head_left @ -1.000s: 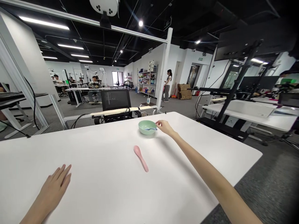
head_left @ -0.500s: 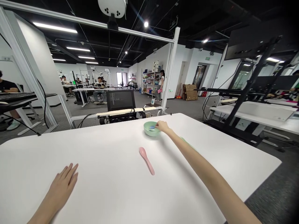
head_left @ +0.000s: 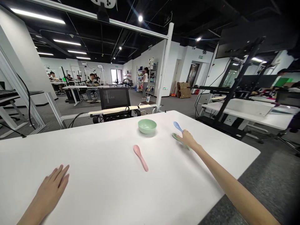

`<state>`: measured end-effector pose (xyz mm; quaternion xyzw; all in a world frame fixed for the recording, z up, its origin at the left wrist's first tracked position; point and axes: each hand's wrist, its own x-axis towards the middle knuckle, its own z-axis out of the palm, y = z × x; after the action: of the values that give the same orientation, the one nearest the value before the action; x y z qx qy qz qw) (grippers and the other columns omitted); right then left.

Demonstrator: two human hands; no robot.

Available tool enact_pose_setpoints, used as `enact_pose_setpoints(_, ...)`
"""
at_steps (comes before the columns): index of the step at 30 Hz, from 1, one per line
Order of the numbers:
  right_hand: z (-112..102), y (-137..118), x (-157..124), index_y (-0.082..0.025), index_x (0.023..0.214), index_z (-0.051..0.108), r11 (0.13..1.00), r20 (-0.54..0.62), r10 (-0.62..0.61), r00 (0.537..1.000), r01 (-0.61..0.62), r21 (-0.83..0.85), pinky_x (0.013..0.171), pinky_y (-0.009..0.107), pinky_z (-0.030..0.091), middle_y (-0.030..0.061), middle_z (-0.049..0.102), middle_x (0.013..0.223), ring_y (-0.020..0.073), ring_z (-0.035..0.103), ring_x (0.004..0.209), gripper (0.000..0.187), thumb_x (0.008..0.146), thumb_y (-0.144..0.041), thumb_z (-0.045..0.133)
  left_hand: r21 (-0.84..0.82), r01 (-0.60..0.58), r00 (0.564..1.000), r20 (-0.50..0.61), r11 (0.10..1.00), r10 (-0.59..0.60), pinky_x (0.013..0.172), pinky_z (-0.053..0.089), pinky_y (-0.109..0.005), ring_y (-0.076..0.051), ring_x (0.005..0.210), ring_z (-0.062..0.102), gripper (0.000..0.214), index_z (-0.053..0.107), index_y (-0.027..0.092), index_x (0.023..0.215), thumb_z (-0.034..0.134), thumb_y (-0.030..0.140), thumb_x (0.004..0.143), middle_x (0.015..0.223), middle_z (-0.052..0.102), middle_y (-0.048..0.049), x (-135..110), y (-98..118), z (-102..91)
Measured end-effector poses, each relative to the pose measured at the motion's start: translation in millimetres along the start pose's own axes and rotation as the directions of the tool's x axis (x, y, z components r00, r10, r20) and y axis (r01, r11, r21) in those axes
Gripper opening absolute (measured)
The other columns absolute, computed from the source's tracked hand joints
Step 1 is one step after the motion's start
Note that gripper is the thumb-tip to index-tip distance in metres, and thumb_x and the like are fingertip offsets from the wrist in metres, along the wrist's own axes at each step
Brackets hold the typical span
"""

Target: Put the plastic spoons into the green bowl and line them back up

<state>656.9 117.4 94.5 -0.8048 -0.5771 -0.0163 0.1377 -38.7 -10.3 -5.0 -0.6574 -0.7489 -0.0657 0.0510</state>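
Right of the green bowl [head_left: 147,126], the right hand [head_left: 187,139] has its grip closed on a blue spoon [head_left: 177,126].

Bowl [head_left: 147,126] on table [head_left: 93,175] — spoon [head_left: 141,157] before it (second spoon [head_left: 177,126] right).
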Motion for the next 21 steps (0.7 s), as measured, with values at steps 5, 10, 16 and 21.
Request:
enact_pose_setpoints(5, 12.1, 15.5, -9.3, -0.016, 0.101, 0.063, 0.995, 0.098, 0.005, 0.995, -0.015, 0.103, 0.073, 0.028, 0.044, 0.0176, 0.074, 0.104, 0.0271, 0.071, 0.094, 0.011, 0.094, -0.019, 0.071, 0.000, -0.037, 0.999, 0.018, 0.999, 0.037, 0.127, 0.040, -0.055, -0.034, 0.161, 0.041, 0.072, 0.051, 0.007, 0.160, 0.020, 0.032, 0.101, 0.169, 0.050, -0.0185, 1.6, -3.7, 0.5)
enact_pose_setpoints(10, 15.5, -2.4, -24.2, -0.020, 0.091, 0.056, 0.950, 0.025, -0.010, 1.000, 0.002, 0.311, 0.064, 0.027, 0.041, 0.0094, 0.069, 0.085, 0.0200, 0.062, 0.076, 0.009, 0.092, -0.017, 0.065, -0.028, -0.018, 1.000, -0.007, 0.999, 0.018, 0.127, 0.038, -0.060, -0.038, 0.161, 0.041, 0.078, 0.049, 0.001, 0.160, 0.010, 0.036, 0.102, 0.170, 0.046, -0.0233, 0.8, 0.2, 0.5)
enact_pose_setpoints(16, 20.9, -47.6, -63.8, -0.025, 0.084, 0.045, 0.887, 0.058, -0.160, 0.985, 0.117, 0.447, 0.064, 0.026, 0.039, 0.0041, 0.066, 0.084, 0.0157, 0.056, 0.070, 0.022, 0.092, -0.017, 0.064, -0.014, -0.005, 1.000, -0.006, 1.000, 0.005, 0.128, 0.039, -0.057, -0.036, 0.162, 0.040, 0.078, 0.049, 0.004, 0.161, 0.011, 0.039, 0.103, 0.171, 0.046, -0.0205, -0.2, 1.3, -0.3)
enact_pose_setpoints(21, 22.7, -72.6, -84.1, -0.027, 0.081, 0.041, 0.881, 0.119, -0.203, 0.972, 0.128, 0.455, 0.062, 0.026, 0.037, 0.0015, 0.063, 0.082, 0.0149, 0.053, 0.068, 0.030, 0.091, -0.012, 0.066, 0.006, -0.060, 0.998, -0.004, 0.998, 0.060, 0.130, 0.036, -0.055, -0.034, 0.162, 0.039, 0.073, 0.062, 0.009, 0.152, 0.017, 0.032, 0.100, 0.169, 0.050, -0.0173, -0.2, -2.9, 2.6)
